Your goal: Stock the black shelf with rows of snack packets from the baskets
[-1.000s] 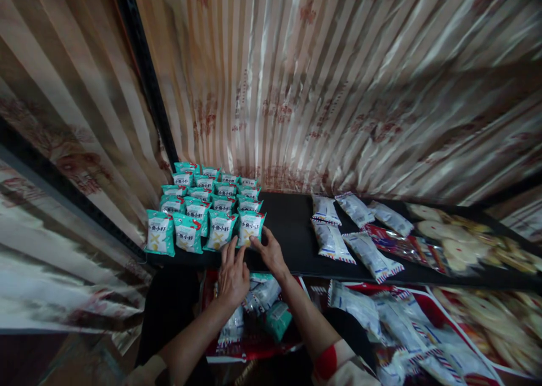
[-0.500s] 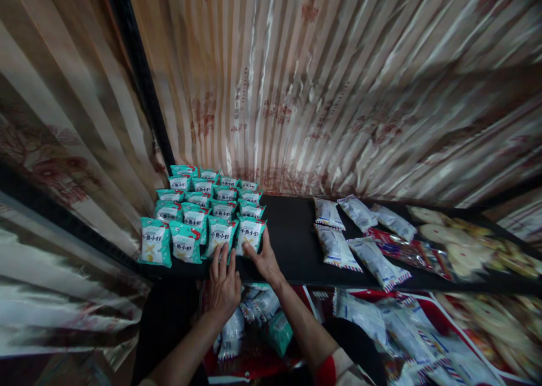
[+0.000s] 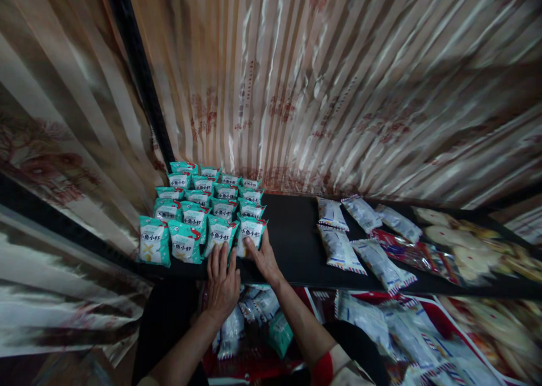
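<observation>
Rows of small teal-and-white snack packets (image 3: 184,245) stand upright at the left end of a black shelf (image 3: 292,233). My right hand (image 3: 266,257) grips the rightmost front snack packet (image 3: 252,231), thumb on its face and fingers around its right edge. My left hand (image 3: 223,279) rests with outstretched fingers against the lower front of the neighbouring snack packet (image 3: 220,232). The undersides of both packets are partly covered by my fingers.
White-and-blue packets (image 3: 339,248) lie flat further right on the shelf, beside a red packet (image 3: 410,249) and pale round packaged food (image 3: 474,250). Below the shelf edge, a red box (image 3: 254,369) holds loose packets, one of them teal (image 3: 280,334). Pleated curtains (image 3: 288,92) hang behind.
The view has shifted slightly, so things on the right appear a little further right. Both hands stay at the same two packets, with hardly any movement.
</observation>
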Demonstrator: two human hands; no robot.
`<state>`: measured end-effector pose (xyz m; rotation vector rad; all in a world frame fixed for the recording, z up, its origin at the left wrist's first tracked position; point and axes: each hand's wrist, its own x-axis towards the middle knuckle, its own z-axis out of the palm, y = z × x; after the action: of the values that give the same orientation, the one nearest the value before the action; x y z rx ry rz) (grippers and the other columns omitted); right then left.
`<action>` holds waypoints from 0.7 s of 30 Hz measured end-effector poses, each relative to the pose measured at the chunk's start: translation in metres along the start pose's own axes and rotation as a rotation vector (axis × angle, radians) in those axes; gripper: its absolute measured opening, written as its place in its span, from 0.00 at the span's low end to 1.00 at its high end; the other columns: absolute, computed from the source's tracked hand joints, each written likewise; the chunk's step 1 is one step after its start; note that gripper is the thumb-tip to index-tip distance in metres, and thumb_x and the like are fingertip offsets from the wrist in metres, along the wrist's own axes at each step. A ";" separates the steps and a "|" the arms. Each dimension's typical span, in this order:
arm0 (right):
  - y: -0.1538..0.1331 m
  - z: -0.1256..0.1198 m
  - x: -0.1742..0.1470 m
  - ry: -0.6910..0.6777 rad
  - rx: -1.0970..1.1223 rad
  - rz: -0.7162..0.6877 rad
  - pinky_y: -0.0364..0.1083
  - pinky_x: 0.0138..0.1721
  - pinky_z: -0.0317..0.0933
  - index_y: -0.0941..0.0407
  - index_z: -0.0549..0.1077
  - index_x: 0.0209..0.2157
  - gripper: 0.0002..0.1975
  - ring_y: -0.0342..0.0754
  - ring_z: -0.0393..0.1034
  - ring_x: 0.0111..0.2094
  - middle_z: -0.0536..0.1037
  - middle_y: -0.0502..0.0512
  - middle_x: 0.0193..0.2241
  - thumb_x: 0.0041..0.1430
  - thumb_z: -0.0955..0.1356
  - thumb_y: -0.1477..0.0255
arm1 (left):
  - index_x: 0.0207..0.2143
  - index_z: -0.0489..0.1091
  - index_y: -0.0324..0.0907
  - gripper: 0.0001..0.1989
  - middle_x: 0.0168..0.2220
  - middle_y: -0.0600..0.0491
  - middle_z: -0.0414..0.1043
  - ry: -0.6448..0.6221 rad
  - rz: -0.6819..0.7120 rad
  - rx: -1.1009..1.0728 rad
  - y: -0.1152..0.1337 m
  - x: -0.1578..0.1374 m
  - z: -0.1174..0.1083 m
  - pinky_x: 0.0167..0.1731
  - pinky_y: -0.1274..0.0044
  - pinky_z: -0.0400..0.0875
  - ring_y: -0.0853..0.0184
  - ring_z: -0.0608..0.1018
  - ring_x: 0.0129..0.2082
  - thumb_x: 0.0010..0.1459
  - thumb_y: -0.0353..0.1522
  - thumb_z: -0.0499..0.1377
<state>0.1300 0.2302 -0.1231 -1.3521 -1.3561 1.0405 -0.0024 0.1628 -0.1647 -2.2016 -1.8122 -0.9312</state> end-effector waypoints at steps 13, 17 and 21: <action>0.031 -0.027 -0.102 0.331 -0.101 0.048 0.49 0.46 0.64 0.58 0.66 0.48 0.23 0.51 0.71 0.43 0.75 0.60 0.41 0.59 0.60 0.56 | 0.50 0.67 0.37 0.20 0.53 0.43 0.66 -0.332 0.078 -0.382 0.039 -0.069 -0.008 0.56 0.65 0.62 0.61 0.64 0.57 0.58 0.25 0.43; 0.070 -0.054 -0.143 -0.069 -0.599 0.096 0.49 0.48 0.62 0.55 0.74 0.39 0.15 0.54 0.70 0.44 0.77 0.60 0.39 0.59 0.60 0.63 | 0.56 0.62 0.35 0.23 0.60 0.41 0.58 -0.826 -0.187 -0.435 0.063 -0.093 -0.004 0.56 0.67 0.61 0.58 0.64 0.58 0.59 0.29 0.44; 0.109 -0.077 -0.161 -0.389 -1.111 0.347 0.53 0.52 0.56 0.56 0.72 0.47 0.19 0.61 0.60 0.56 0.70 0.64 0.52 0.51 0.66 0.71 | 0.58 0.59 0.32 0.25 0.60 0.39 0.57 -1.101 -0.321 -0.480 0.076 -0.108 0.001 0.59 0.68 0.54 0.59 0.62 0.59 0.60 0.32 0.43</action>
<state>0.2229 0.0705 -0.2203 -2.3271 -2.2042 0.7746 0.0591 0.0524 -0.2031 -3.1539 -2.6286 -0.0944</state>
